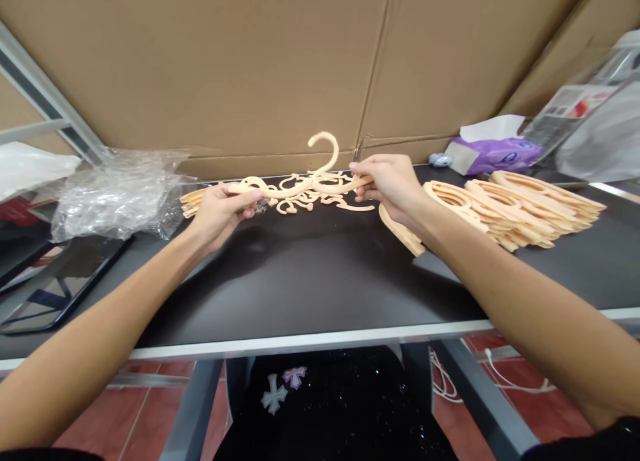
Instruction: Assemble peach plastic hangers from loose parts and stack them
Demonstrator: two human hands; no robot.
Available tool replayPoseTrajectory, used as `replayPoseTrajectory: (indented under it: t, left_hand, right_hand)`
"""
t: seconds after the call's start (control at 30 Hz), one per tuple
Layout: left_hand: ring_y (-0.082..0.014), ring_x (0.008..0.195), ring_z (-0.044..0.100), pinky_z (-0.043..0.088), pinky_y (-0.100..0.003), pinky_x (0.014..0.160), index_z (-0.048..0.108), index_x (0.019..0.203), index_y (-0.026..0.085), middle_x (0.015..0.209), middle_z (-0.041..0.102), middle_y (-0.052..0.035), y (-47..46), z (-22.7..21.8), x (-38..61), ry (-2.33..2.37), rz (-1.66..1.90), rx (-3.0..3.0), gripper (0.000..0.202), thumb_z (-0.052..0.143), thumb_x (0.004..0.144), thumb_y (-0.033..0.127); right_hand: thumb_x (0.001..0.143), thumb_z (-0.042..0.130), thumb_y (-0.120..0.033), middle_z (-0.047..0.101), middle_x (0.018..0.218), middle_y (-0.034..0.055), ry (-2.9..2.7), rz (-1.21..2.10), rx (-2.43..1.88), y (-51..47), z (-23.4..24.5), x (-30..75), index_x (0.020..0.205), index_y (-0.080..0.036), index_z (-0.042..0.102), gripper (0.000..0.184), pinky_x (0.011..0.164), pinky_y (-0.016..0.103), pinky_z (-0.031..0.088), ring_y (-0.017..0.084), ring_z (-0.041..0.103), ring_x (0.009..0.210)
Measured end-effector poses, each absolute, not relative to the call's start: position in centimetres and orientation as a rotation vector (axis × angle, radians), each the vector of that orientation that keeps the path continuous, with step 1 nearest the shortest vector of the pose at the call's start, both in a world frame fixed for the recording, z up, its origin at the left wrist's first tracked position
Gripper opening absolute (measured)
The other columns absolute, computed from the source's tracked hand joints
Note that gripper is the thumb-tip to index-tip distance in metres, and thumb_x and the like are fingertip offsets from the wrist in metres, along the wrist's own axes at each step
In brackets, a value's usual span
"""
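Observation:
A cream plastic clothes hanger is held up over the table, its hook pointing upward. My left hand pinches its left arm between thumb and fingers. On the other side, my right hand grips the right arm. Loose cream hooks lie in a heap just behind the hanger, which partly covers them. Beyond my left hand, more cream hanger pieces stick out, mostly hidden. A single curved piece rests below my right wrist.
Stacks of cream hanger pieces lie to the right on the black table. Behind them sits a purple tissue pack. Clear plastic bags and a dark tablet-like device are at left. Cardboard stands along the back.

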State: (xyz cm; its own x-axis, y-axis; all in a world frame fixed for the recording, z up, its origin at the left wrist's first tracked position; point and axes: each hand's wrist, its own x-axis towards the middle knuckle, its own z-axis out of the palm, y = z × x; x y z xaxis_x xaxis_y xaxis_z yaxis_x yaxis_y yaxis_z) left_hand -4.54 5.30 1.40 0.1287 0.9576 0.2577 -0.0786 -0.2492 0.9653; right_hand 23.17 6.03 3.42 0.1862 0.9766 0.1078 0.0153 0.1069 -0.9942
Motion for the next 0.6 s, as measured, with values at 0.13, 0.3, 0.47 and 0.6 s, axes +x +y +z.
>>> replayPoseTrajectory:
  t: [0.13, 0.3, 0.47, 0.6]
  left_hand:
    - [-0.007, 0.058, 0.049, 0.041, -0.022, 0.056, 0.072, 0.067, 0.014, 0.064, 0.06, 0.0001, 5.4, 1.4, -4.5, 0.891, 1.376, 1.365, 0.019, 0.088, 0.066, 0.025]
    - [-0.009, 0.06, 0.052, 0.043, -0.025, 0.057, 0.077, 0.074, 0.016, 0.066, 0.064, -0.0008, 4.9, 1.0, -3.7, 0.955, 1.343, 1.454, 0.019, 0.088, 0.066, 0.029]
    - [-0.0092, 0.063, 0.055, 0.046, -0.028, 0.063, 0.08, 0.082, 0.016, 0.087, 0.075, -0.0058, 4.7, 0.3, -3.5, 0.974, 1.263, 1.507, 0.026, 0.09, 0.063, 0.031]
    - [-0.0111, 0.064, 0.057, 0.048, -0.029, 0.065, 0.082, 0.089, 0.018, 0.084, 0.075, -0.0052, 4.7, -0.3, -3.8, 1.012, 1.162, 1.605, 0.029, 0.09, 0.066, 0.034]
  right_hand:
    - [0.092, 0.063, -0.022, 0.064, 0.059, 0.0043, -1.309, 1.077, -1.228, 5.2, 3.1, 22.3, 0.069, -0.014, 0.065, 0.024, 0.041, 0.02, 0.05, 0.009, 0.053, 0.041]
    - [0.089, 0.065, -0.018, 0.067, 0.063, 0.0049, -1.505, 1.136, -1.203, 4.0, 2.4, 20.5, 0.072, -0.014, 0.068, 0.018, 0.043, 0.023, 0.056, 0.011, 0.06, 0.045]
    - [0.091, 0.065, -0.019, 0.066, 0.058, 0.0047, -1.514, 1.202, -1.196, 3.8, 2.1, 20.1, 0.071, -0.015, 0.066, 0.02, 0.046, 0.025, 0.059, 0.014, 0.064, 0.047]
    - [0.091, 0.064, -0.018, 0.067, 0.06, 0.0056, -1.505, 1.211, -1.209, 3.8, 2.1, 20.2, 0.073, -0.013, 0.068, 0.019, 0.046, 0.025, 0.06, 0.014, 0.065, 0.048]
